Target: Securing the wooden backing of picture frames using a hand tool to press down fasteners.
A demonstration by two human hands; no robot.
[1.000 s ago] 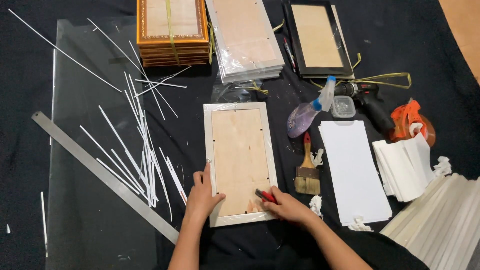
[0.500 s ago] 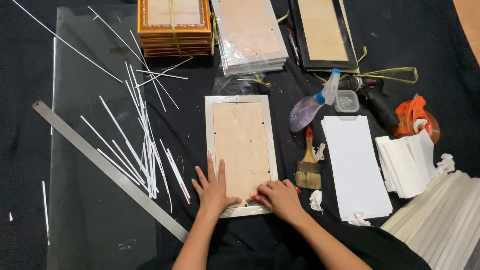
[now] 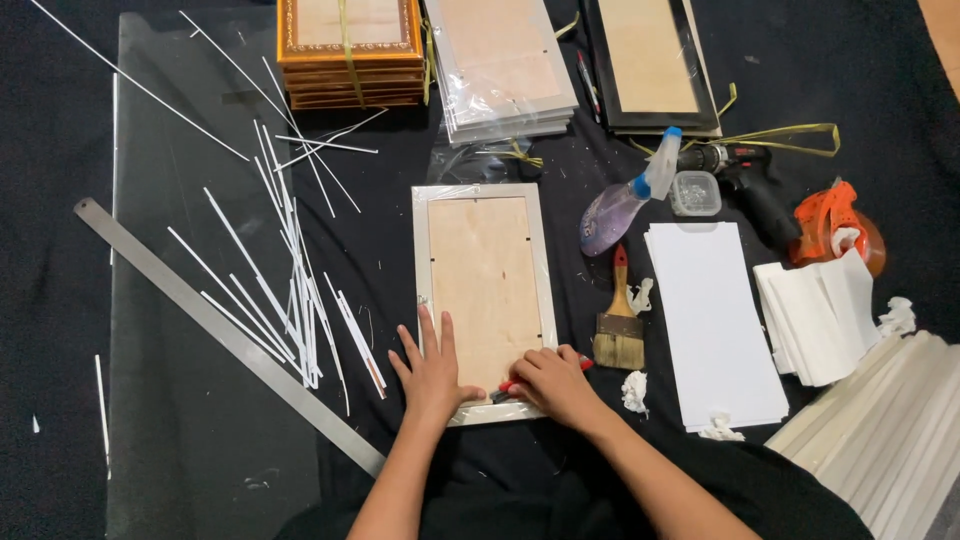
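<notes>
Head view, looking down on a black cloth spread over the work area. Picture frame lies face down at the centre, pale rim, plywood back showing. Left hand flat on the frame's lower left corner, fingers spread wide, palm pressing the board. Right hand at the frame's lower right corner, fingers curled tight around a small red-handled tool, tip down at the bottom edge of the board. Just right of the frame: paintbrush with red handle, bristles toward the person; spray bottle on its side above the brush. Further right of the frame, a stack of white sheets, then a power drill and an orange tape dispenser. Left of the frame: scattered thin white strips on a glass pane, and a long steel ruler lying diagonally. Above the frame: a stack of gold frames, a wrapped stack of boards, one black frame.
</notes>
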